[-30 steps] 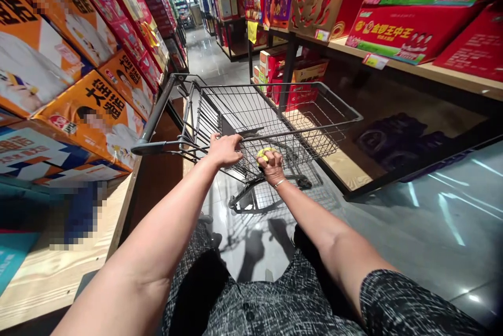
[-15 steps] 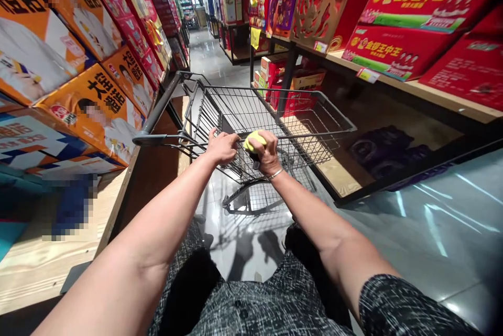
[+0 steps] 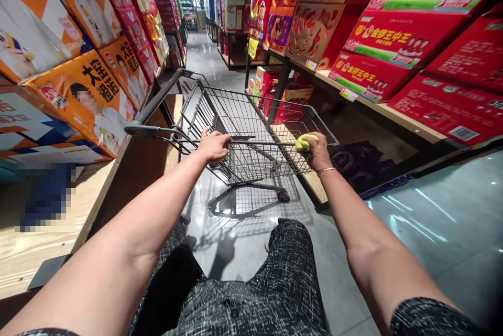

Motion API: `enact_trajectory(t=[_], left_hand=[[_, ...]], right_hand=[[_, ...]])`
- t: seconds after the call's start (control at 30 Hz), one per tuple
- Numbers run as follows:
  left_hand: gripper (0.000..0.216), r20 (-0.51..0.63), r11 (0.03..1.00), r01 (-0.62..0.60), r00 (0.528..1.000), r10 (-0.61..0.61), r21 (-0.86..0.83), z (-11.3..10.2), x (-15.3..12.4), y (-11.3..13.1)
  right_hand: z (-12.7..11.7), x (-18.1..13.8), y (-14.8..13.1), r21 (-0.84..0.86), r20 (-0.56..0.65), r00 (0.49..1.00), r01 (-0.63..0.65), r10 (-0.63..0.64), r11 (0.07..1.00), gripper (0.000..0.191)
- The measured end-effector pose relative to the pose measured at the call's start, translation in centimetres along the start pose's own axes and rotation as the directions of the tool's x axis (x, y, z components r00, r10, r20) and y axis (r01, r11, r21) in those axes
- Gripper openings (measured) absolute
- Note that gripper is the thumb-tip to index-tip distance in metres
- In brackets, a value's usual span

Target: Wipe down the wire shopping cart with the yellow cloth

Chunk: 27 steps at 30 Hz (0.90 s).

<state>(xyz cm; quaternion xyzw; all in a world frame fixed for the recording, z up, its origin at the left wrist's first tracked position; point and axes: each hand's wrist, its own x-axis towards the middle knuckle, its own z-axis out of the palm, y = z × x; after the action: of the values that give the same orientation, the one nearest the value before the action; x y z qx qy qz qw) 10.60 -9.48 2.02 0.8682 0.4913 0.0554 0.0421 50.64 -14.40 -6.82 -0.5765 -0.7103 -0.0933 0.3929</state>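
A dark wire shopping cart (image 3: 255,116) stands sideways in front of me, its handle toward the left. My left hand (image 3: 214,145) is closed round the near top rail of the basket, close to the handle end. Farther right along that same rail, my right hand (image 3: 320,151) grips a bunched yellow-green cloth (image 3: 305,142) pressed against the wire. A thin bracelet (image 3: 327,170) circles my right wrist. Part of the cloth is hidden behind my fingers.
Orange cartons (image 3: 84,97) are stacked on a wooden shelf at left. Red boxes (image 3: 377,37) fill the shelf at right, with price tags (image 3: 348,94) on its edge. A shiny tiled floor (image 3: 204,53) runs down the aisle. The cart's far end is close to the right shelf.
My right hand has slid the cloth rightward along the rail, from beside my left hand toward the basket's far end. My left hand stays on the rail. The view has shifted slightly.
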Motion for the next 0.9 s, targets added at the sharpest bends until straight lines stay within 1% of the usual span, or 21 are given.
enact_trajectory(t=[0.07, 0.13, 0.2, 0.3, 0.37, 0.4, 0.47, 0.5, 0.53, 0.6, 0.67, 0.7, 0.77, 0.9], left_hand=[[0.038, 0.002, 1.000, 0.011, 1.000, -0.011, 0.000, 0.0, 0.1, 0.1], [0.038, 0.000, 1.000, 0.024, 1.000, -0.024, 0.008, -0.1, 0.1, 0.3], [0.037, -0.007, 1.000, 0.024, 1.000, -0.023, 0.013, -0.1, -0.1, 0.4], [0.037, -0.030, 1.000, 0.002, 1.000, -0.002, 0.002, -0.1, -0.6, 0.4], [0.036, -0.053, 1.000, -0.012, 0.999, 0.011, -0.011, 0.0, -1.0, 0.1], [0.036, -0.066, 1.000, -0.018, 0.998, 0.017, -0.016, 0.1, -1.2, 0.0], [0.034, -0.088, 0.999, -0.029, 0.996, 0.027, -0.028, 0.2, -1.7, -0.3], [0.033, -0.096, 0.999, -0.034, 0.995, 0.030, -0.033, 0.2, -2.0, -0.4], [0.033, -0.104, 0.999, -0.038, 0.994, 0.034, -0.036, 0.2, -2.2, -0.5], [0.034, -0.115, 0.998, -0.042, 0.993, 0.037, -0.039, 0.2, -2.6, -0.6], [0.032, -0.118, 0.998, -0.040, 0.992, 0.035, -0.041, 0.1, -2.9, -0.6], [0.030, -0.120, 0.998, -0.038, 0.992, 0.033, -0.042, 0.1, -3.0, -0.6], [0.026, -0.127, 0.998, -0.043, 0.991, 0.037, -0.046, 0.1, -3.1, -0.5], [0.024, -0.147, 0.998, -0.048, 0.988, 0.042, -0.038, 0.2, -3.0, -0.4]], right_hand=[[0.1, -0.4, -0.4, -0.051, -0.036, 0.999, -0.037, 0.035, 0.998, 0.042], [1.4, -0.4, -2.5, -0.097, -0.074, 0.997, -0.042, 0.035, 0.994, 0.041], [3.6, -0.3, -5.9, -0.133, -0.092, 0.996, -0.008, -0.004, 0.991, 0.039], [7.3, -0.7, -11.0, -0.164, -0.060, 0.994, 0.078, -0.089, 0.983, 0.036], [9.8, -1.7, -13.3, -0.173, -0.030, 0.994, 0.100, -0.106, 0.980, 0.036], [11.0, -2.6, -13.9, -0.173, -0.017, 0.995, 0.091, -0.095, 0.981, 0.036], [13.3, -4.8, -14.3, -0.153, 0.015, 1.000, 0.028, -0.026, 0.988, 0.037], [14.3, -6.2, -14.2, -0.127, 0.035, 0.999, -0.032, 0.036, 0.991, 0.037], [15.1, -7.7, -14.0, -0.084, 0.052, 0.991, -0.118, 0.122, 0.989, 0.038], [16.5, -10.4, -13.5, 0.016, 0.073, 0.945, -0.320, 0.318, 0.947, 0.037], [17.2, -12.3, -13.4, 0.115, 0.074, 0.884, -0.467, 0.461, 0.877, 0.036], [17.3, -12.8, -13.4, 0.157, 0.070, 0.865, -0.501, 0.497, 0.851, 0.036], [17.4, -12.8, -13.6, 0.227, 0.064, 0.853, -0.518, 0.518, 0.825, 0.035], [17.3, -10.4, -14.5, 0.349, 0.056, 0.843, -0.519, 0.536, 0.780, 0.032]])
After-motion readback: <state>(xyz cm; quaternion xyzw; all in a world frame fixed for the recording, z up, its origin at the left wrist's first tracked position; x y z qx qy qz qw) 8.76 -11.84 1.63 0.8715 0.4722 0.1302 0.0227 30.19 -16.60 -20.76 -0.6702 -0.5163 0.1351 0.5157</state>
